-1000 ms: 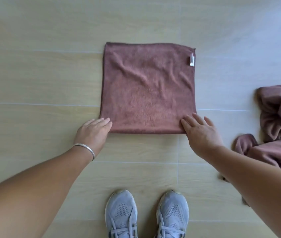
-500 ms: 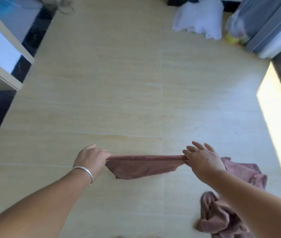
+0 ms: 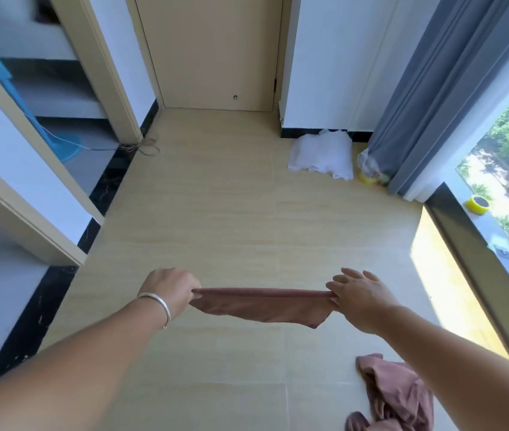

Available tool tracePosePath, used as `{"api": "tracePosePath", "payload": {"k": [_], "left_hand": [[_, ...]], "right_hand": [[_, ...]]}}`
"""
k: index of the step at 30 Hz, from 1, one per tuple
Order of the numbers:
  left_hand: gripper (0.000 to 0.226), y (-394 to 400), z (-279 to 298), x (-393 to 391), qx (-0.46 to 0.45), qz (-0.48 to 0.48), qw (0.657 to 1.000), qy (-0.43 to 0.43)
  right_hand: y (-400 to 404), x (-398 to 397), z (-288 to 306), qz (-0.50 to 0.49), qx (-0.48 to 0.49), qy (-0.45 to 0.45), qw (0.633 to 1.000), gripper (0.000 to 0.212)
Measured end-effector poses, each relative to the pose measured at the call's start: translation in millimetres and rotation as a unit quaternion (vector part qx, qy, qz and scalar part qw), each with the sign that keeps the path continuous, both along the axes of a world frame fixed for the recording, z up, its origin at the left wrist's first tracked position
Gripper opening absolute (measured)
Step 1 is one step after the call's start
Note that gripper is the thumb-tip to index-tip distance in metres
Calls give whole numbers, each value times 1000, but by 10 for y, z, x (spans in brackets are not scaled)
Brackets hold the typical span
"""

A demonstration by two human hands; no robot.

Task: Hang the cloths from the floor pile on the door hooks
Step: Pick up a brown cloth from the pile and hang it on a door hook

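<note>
A brown cloth hangs stretched between my hands, above the floor. My left hand grips its left corner with curled fingers. My right hand pinches the right corner, the other fingers spread straight. A pile of brown cloths lies on the floor at the lower right, under my right forearm. A beige door stands shut straight ahead at the far end; no hooks show on the visible lower part.
A white bundle and a plastic bag lie by the far wall, next to a grey curtain. A window sill on the right carries a yellow tape roll. Open doorways and a blue fan stand are on the left.
Both hands took the cloth by its near corners and lifted it off the floor. My view has risen from the floor toward the door ahead.
</note>
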State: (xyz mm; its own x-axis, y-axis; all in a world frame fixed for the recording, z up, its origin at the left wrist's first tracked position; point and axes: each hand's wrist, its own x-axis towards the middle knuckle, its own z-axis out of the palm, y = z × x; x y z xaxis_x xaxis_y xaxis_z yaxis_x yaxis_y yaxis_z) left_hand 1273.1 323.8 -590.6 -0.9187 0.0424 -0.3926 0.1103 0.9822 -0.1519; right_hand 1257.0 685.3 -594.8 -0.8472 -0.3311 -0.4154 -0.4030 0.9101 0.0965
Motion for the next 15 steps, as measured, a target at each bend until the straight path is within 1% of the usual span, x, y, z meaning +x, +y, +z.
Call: {"api": "tracePosePath", "payload": {"k": [5,8,11,15], "left_hand": [[23,-80,1184,-161,9,-10,998,54],[22,-112,1947,-264,18,-18,994,103],[23,-117,2684,-317,16,-40,988,145],[25,-114,3536,-282,8,-67,980,185]], "right_hand": [[-38,-200,1169,6,-29,48,998,32],[-53,-304,1856,5,-58,76,995,32],[-54,-354,2543,2,-103,100,990,33],[-18,-341,3377,-3,-131,136,982,34]]}}
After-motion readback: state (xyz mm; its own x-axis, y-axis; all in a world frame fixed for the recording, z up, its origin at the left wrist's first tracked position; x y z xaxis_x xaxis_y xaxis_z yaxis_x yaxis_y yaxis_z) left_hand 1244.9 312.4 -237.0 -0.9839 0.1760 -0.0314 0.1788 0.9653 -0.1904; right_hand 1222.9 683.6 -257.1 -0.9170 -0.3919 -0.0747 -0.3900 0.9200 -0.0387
